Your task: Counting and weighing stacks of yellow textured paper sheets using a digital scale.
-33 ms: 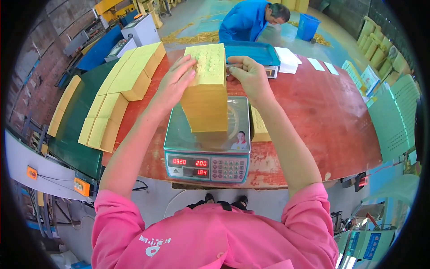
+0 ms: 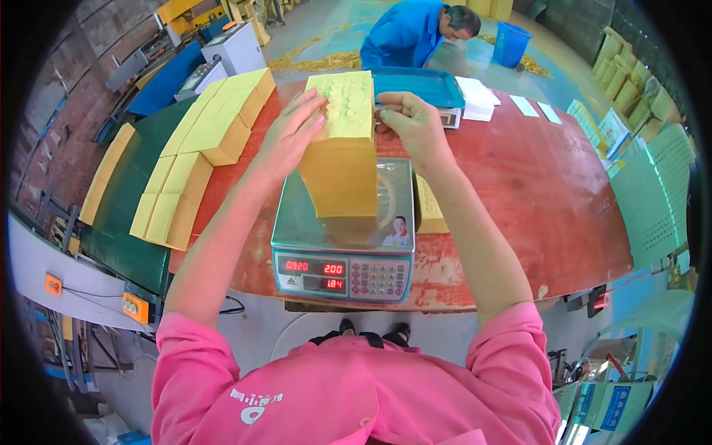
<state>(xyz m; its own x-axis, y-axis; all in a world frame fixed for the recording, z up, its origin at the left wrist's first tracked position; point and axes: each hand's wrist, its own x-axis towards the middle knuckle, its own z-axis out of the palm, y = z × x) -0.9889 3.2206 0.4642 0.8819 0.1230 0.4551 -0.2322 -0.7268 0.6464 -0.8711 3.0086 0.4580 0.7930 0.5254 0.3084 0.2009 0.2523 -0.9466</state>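
— Where are the hands?

— The left hand [image 2: 288, 137] lies flat and open against the left flank of the tall yellow paper stack [image 2: 343, 148], fingers spread up toward its top edge — pressing, not gripping. The right hand [image 2: 414, 127] is at the stack's upper right edge, fingers curled and pinched; whether it holds a few sheets or only touches the edge, I cannot tell.

— And the stack itself?

— Upright on the steel pan of the electronic scale [image 2: 343, 237], which sits at the near edge of the red table [image 2: 534, 193] (its red digits are lit).

— So which step is this?

— Weighing, I judge — squaring the pile and trimming its count at the top. The next move seems to call for a light touch: hands off the stack so the reading settles true.

— Anything else around?

— More yellow stacks [image 2: 215, 122] to the left, and a person in blue [image 2: 411, 33] bent over beyond the table.
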